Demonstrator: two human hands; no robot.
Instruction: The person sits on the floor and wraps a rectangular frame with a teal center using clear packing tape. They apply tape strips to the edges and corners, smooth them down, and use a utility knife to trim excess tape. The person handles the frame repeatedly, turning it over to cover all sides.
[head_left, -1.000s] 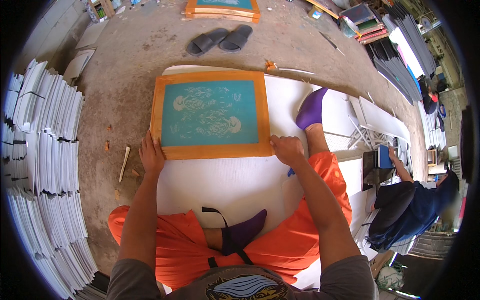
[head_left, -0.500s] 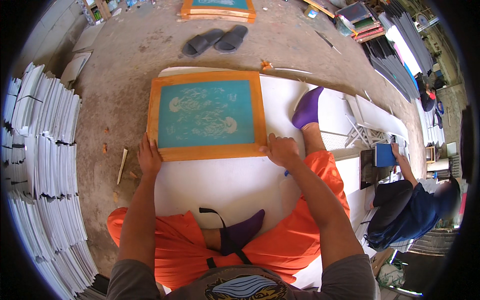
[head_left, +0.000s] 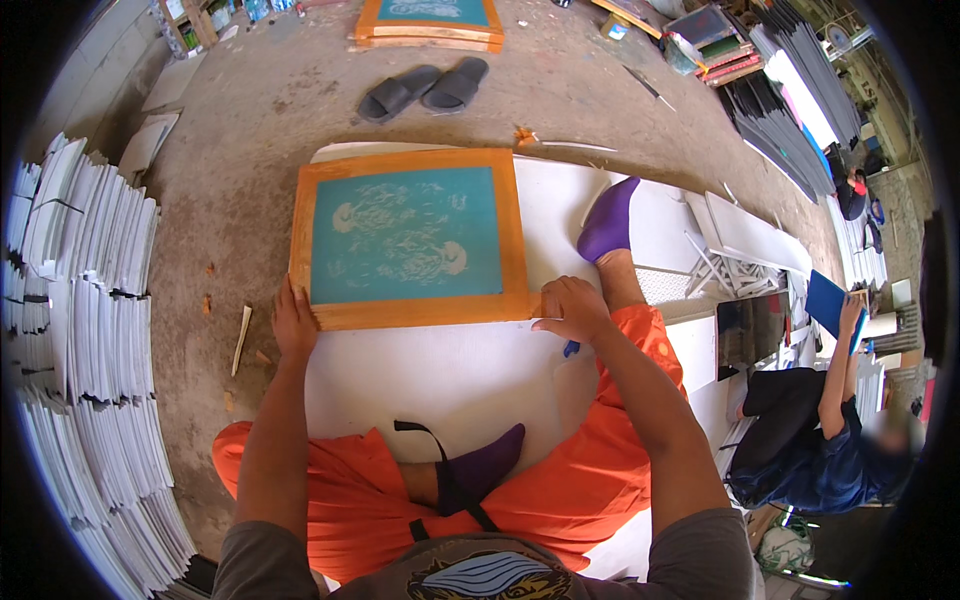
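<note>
A screen printing frame (head_left: pixel 410 312) with orange-brown wooden sides lies on a white board (head_left: pixel 400 375) in front of my legs. Its teal mesh (head_left: pixel 400 235) carries pale, feathery figures. At the near left corner, my left hand (head_left: pixel 294 320) grips the side, with its fingers along the outer edge. My right hand (head_left: pixel 572 308) is at the near right corner, fingers bent against the wood and thumb by the near edge. A thin pale edge shows by that thumb; what it belongs to is unclear.
Black slippers (head_left: pixel 425 90) and another wooden screen (head_left: pixel 430 32) lie beyond the board. Tall paper stacks (head_left: pixel 95 270) line the left. At right, a co-worker (head_left: pixel 815 430) holds a blue panel (head_left: pixel 828 303), near white strips (head_left: pixel 712 268). My purple-socked foot (head_left: pixel 608 222) rests beside the frame.
My right hand has shifted slightly right at the frame's corner, its thumb now lower. My left hand stays at its corner. The co-worker has lifted and tilted the blue panel.
</note>
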